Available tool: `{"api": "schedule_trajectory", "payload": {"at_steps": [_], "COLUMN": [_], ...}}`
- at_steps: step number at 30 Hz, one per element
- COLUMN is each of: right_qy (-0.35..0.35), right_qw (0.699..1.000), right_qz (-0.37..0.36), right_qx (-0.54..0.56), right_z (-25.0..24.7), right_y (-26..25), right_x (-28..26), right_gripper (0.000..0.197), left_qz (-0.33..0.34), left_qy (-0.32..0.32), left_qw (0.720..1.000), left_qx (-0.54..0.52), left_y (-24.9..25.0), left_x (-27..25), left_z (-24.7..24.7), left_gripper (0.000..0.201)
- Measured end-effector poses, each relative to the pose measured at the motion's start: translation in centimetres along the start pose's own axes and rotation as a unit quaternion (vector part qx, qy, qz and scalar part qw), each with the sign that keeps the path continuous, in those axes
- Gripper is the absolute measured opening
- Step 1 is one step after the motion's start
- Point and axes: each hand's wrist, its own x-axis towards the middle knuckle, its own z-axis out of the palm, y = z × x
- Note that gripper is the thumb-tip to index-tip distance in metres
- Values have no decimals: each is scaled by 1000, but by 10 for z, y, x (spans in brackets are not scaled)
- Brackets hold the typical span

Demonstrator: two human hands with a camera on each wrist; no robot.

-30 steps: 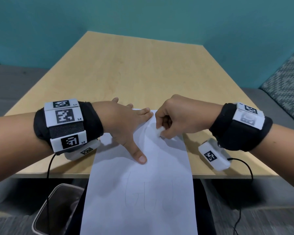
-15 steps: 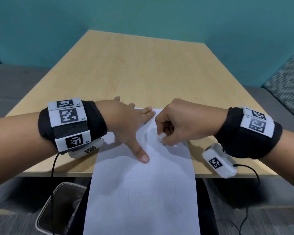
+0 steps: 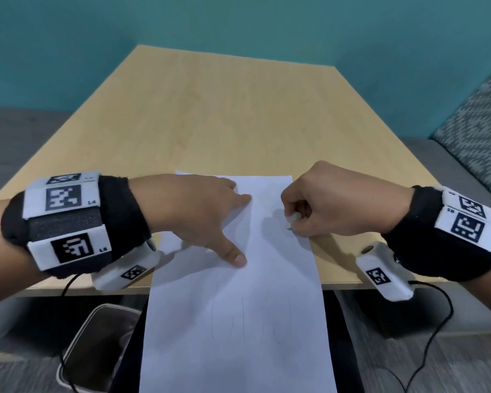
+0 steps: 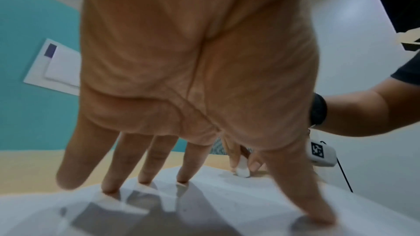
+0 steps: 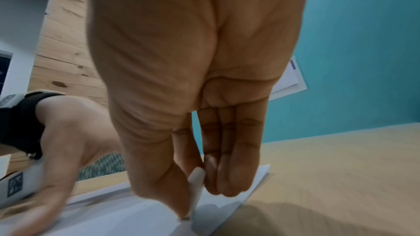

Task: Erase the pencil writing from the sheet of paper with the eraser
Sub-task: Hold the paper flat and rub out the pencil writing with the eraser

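Observation:
A white sheet of paper (image 3: pixel 238 302) lies on the wooden table (image 3: pixel 224 114) and hangs over its near edge. Faint pencil writing (image 3: pixel 250 319) shows on the overhanging part. My left hand (image 3: pixel 210 219) lies flat with spread fingers, pressing the paper's upper left part (image 4: pixel 204 204). My right hand (image 3: pixel 318 205) pinches a small white eraser (image 3: pixel 294 217) between thumb and fingers and holds it down on the paper near its right edge. The left wrist view shows the eraser (image 4: pixel 242 168) touching the sheet; the right wrist view has the eraser (image 5: pixel 196 184) between thumb and curled fingers.
A bin (image 3: pixel 97 344) stands on the floor below the table's near edge on the left. A patterned cushion (image 3: pixel 476 131) sits on the grey seat at right. Cables hang from both wrist cameras. Bare tabletop stretches beyond the paper.
My right hand with the eraser has moved slightly right and toward me on the paper. The left hand keeps pressing the sheet in about the same place.

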Motion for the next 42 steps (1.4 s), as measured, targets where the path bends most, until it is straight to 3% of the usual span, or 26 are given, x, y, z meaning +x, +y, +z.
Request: {"api": "schedule_trajectory", "payload": {"at_steps": [3, 9, 12, 16, 21, 26, 30, 35, 39, 42], "right_qy": [6, 3, 6, -55, -5, -72, -12, -53, 1, -20], "right_qw": [1000, 998, 996, 993, 997, 991, 996, 993, 997, 995], "right_qz": [-17, -32, -22, -43, -42, -59, -61, -76, -66, -78], "right_qx": [-3, 57, 87, 91, 64, 97, 61, 77, 50, 59], "right_z": [-2, 9, 12, 4, 5, 1, 4, 6, 7, 9], "right_y": [-6, -18, -16, -20, -20, -20, -21, -23, -18, -24], "right_x": [3, 19, 18, 14, 22, 14, 20, 8, 8, 0], "right_gripper": [6, 12, 9, 11, 6, 12, 8, 11, 4, 4], "left_qz": [-1, -7, -19, -21, -29, -38, -41, -37, -41, -35], "left_qy": [-16, -32, -38, -42, -57, -63, -61, -59, -59, -58], "left_qw": [1000, 999, 998, 998, 997, 996, 996, 996, 996, 996], "left_qx": [22, 38, 34, 36, 39, 44, 51, 55, 54, 55], "left_y": [-2, 2, 3, 3, 6, 9, 10, 9, 9, 8], "left_x": [-1, 0, 0, 1, 2, 1, 0, 0, 0, 1], "left_z": [6, 7, 6, 6, 1, 0, -1, -1, 0, 1], "left_gripper": [142, 151, 150, 150, 149, 150, 150, 151, 150, 150]}}
